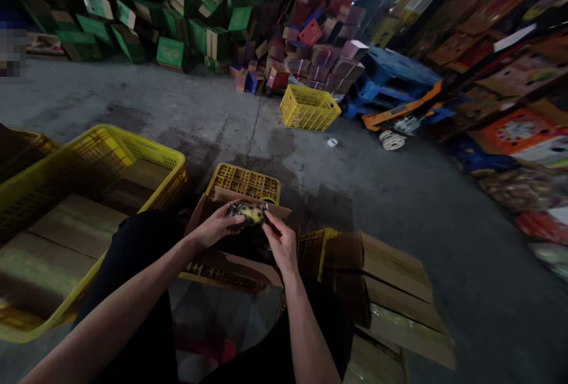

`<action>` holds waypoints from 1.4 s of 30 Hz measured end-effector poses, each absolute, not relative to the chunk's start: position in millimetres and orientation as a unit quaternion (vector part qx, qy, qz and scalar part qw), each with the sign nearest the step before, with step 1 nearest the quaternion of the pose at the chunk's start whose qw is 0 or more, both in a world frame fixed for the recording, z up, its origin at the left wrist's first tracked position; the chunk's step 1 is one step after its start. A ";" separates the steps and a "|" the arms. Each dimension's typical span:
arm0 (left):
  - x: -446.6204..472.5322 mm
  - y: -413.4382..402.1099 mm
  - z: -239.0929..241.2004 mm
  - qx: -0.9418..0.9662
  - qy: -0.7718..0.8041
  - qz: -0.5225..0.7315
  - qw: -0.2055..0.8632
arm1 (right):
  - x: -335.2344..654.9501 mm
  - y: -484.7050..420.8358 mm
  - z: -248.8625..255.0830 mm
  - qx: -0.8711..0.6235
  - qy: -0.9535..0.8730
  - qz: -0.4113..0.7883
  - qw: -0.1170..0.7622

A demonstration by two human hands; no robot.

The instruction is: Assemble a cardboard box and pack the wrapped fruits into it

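Observation:
Between my two hands is a shiny clear plastic packet (252, 213) with yellow-green and dark patches; its exact contents cannot be made out. My left hand (217, 227) grips its left end, thumb on top. The fingers of my right hand (282, 243) pinch its right end. Both hands are over an open cardboard box (237, 265), whose flaps are folded outward. Its dark inside is mostly hidden from me. The box rests on a yellow plastic crate (244, 180) between my knees.
A large yellow crate (177, 162) holding cardboard boxes stands at my left. On my right are stacked cartons (399, 280). Farther off are another yellow crate (310, 109), blue pallets (394, 70), an orange pallet jack (406, 109) and heaped green boxes (171, 52). A person shows at the far left edge.

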State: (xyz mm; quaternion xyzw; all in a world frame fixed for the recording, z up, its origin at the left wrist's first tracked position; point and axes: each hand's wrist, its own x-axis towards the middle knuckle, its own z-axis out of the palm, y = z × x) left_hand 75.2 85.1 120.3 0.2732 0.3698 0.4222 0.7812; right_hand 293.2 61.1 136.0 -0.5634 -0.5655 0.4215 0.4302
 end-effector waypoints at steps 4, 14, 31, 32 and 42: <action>76.1 88.9 119.9 0.267 0.383 0.423 0.777 | 293.5 61.0 133.6 -0.571 -0.561 0.410 0.437; 73.0 95.0 127.7 0.226 0.415 0.454 0.755 | 292.9 62.2 122.1 -0.575 -0.506 0.449 0.460; 72.2 92.4 110.0 0.324 0.415 0.486 0.698 | 293.7 65.2 116.6 -0.586 -0.468 0.460 0.475; 72.3 92.2 111.0 0.326 0.413 0.491 0.695 | 294.8 65.4 115.9 -0.588 -0.477 0.452 0.472; 74.1 93.8 109.0 0.328 0.396 0.493 0.702 | 291.0 65.4 115.6 -0.589 -0.396 0.501 0.496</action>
